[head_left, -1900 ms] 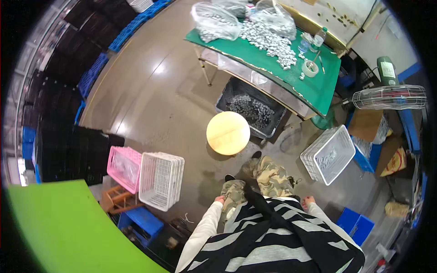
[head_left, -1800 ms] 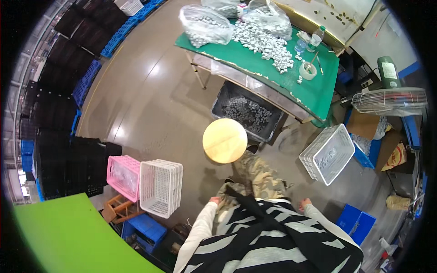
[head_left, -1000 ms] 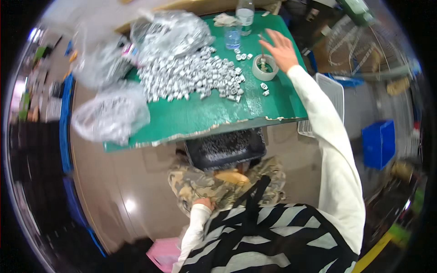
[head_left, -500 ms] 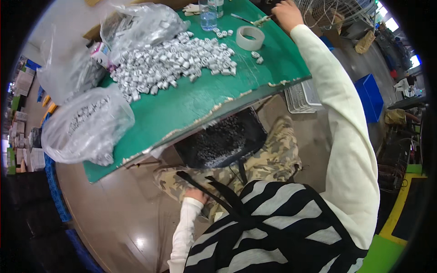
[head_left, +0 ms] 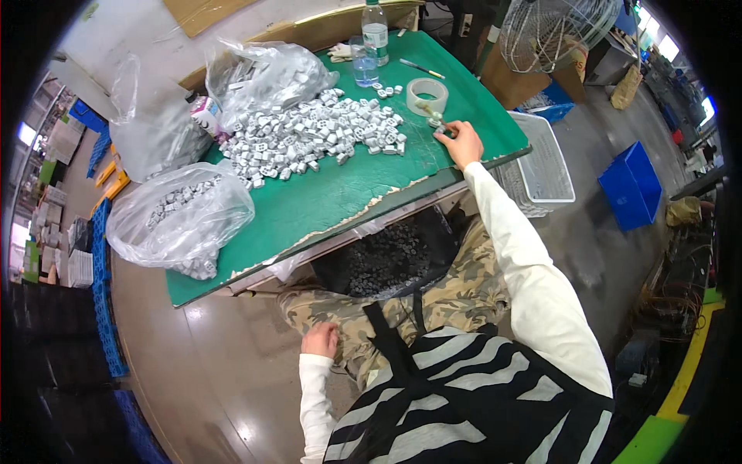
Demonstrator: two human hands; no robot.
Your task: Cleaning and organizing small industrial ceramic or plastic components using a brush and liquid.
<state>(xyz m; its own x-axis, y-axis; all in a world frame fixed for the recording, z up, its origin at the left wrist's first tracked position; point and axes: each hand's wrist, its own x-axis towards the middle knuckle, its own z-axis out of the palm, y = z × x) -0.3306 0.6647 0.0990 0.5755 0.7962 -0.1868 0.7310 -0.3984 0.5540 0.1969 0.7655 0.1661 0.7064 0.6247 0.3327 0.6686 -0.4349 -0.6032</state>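
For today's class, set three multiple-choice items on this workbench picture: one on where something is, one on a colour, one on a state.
1. Where is the right hand?
A. On the green table top beside the tape roll
B. Inside the blue crate
C. On the fan

2. What colour is the table top?
A. Red
B. Green
C. Yellow

3. How does the left hand lie?
A. Lifting a plastic bag
B. Gripping the bottle
C. Resting on the person's knee, holding nothing

Answers:
1. A: the fingers sit at a few small white parts just below the tape roll.
2. B: its bare cover is green.
3. C: it lies on the camouflage trousers, away from the table.
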